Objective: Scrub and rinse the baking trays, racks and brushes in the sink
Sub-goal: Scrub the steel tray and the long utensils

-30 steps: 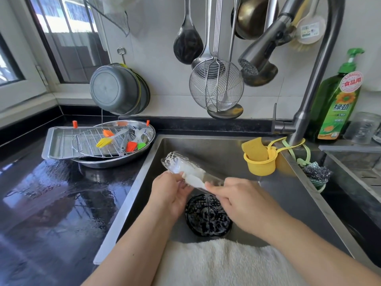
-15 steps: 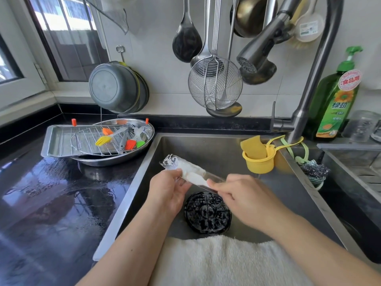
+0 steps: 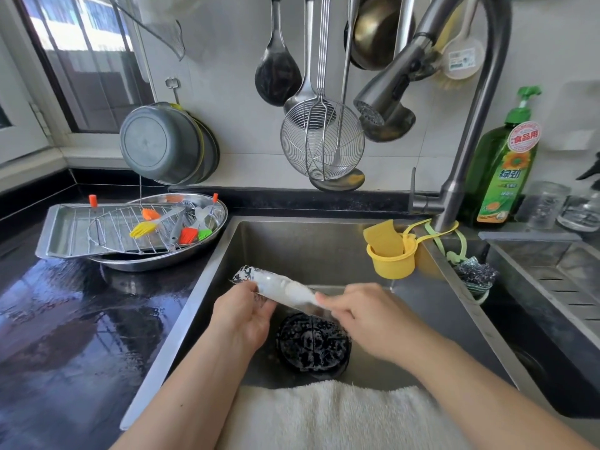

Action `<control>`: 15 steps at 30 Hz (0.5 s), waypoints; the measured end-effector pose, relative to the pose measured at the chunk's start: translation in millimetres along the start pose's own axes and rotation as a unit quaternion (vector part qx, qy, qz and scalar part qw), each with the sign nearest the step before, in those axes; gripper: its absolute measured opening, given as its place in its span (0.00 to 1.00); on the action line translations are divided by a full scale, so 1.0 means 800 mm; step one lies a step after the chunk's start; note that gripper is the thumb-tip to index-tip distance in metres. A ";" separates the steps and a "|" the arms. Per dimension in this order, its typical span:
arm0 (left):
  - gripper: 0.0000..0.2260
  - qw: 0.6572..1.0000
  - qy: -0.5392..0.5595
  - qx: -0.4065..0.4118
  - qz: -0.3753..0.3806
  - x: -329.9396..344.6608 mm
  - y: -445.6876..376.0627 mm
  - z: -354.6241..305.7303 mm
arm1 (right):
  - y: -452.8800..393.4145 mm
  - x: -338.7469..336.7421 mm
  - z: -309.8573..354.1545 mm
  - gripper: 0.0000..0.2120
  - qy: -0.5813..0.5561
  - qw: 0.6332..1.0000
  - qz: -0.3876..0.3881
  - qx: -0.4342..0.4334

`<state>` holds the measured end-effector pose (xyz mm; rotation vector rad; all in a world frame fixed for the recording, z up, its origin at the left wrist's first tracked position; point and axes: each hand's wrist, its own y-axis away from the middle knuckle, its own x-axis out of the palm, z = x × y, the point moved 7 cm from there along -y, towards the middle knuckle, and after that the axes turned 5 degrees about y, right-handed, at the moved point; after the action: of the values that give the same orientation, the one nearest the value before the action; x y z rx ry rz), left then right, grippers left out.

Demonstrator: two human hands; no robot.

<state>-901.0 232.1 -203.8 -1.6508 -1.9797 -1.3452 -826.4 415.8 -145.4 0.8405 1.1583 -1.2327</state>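
Note:
A soapy, pale see-through brush is held level over the steel sink, above the black drain strainer. My left hand grips it from below near the foamy head. My right hand pinches the handle end. On the counter to the left a rectangular baking tray lies across an oval tray. A wire rack and several coloured silicone brushes lie on them. No water runs from the faucet head.
A white towel hangs over the sink's front edge. A yellow cup with a sponge hangs at the tap base, beside a steel scourer. A green soap bottle stands at the back right. Ladles and a wire skimmer hang overhead.
The brush's foamy head has dipped a little lower and to the left, so it lies flatter. Both hands keep their hold on it.

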 end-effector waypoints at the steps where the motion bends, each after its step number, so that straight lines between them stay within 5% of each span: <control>1: 0.14 1.000 0.006 0.000 0.002 0.000 0.000 0.000 | -0.005 -0.002 -0.015 0.19 0.014 0.999 -0.010 0.032; 4: 0.13 1.000 -0.025 -0.008 0.013 0.007 0.004 0.004 | -0.013 0.004 -0.036 0.20 0.023 0.998 0.002 0.066; 7: 0.10 0.995 -0.098 -0.035 0.015 0.011 0.013 0.020 | -0.008 0.017 0.007 0.19 -0.011 0.999 0.029 -0.008; 15: 0.12 0.995 -0.042 -0.075 0.052 0.021 0.015 0.023 | -0.006 0.011 0.004 0.17 -0.005 1.000 0.006 0.000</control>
<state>-889.7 256.1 -196.4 -1.8792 -1.8481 -1.4379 -830.6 409.5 -152.5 0.8391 1.1425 -1.2264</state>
